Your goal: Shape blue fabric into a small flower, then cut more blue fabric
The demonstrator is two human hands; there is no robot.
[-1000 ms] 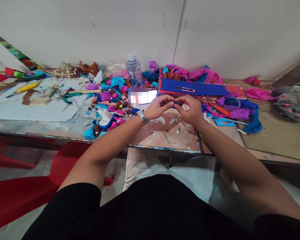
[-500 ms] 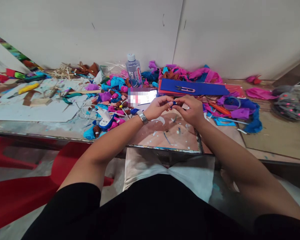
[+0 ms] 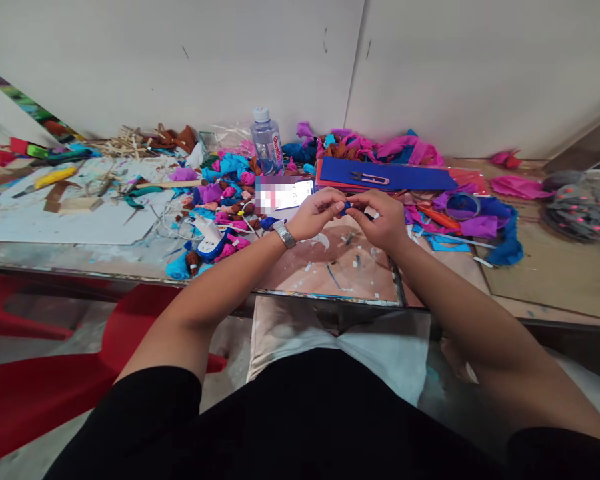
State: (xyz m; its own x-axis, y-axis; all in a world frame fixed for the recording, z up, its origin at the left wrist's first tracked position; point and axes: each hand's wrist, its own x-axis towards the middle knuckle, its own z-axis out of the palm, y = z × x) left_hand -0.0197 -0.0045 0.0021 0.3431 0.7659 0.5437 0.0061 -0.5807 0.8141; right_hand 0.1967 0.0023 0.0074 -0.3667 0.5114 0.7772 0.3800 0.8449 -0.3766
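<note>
Between the fingertips of both hands is a small dark blue crumpled piece [image 3: 345, 209], possibly crepe paper; its full shape is hidden by the fingers. My left hand [image 3: 319, 215] pinches it from the left, a metal watch on the wrist. From the right, my right hand [image 3: 380, 219] pinches the same piece with thumb and forefinger. A lit phone [image 3: 295, 195] lies just behind my left hand. Beyond both hands, thread snips [image 3: 370, 178] rest on a flat blue sheet [image 3: 405, 175].
Crumpled coloured paper bits [image 3: 225, 193] and a blue-and-white power strip [image 3: 213, 245] crowd the left. A water bottle [image 3: 267, 143] stands at the back. Rightward lie a tape roll [image 3: 463, 207] and an orange cutter [image 3: 437, 218]. A yellow-handled knife [image 3: 55, 176] rests on white board [image 3: 105, 228].
The fingers have shifted slightly around the small blue piece, and a little more of it shows. Both hands stay in nearly the same place.
</note>
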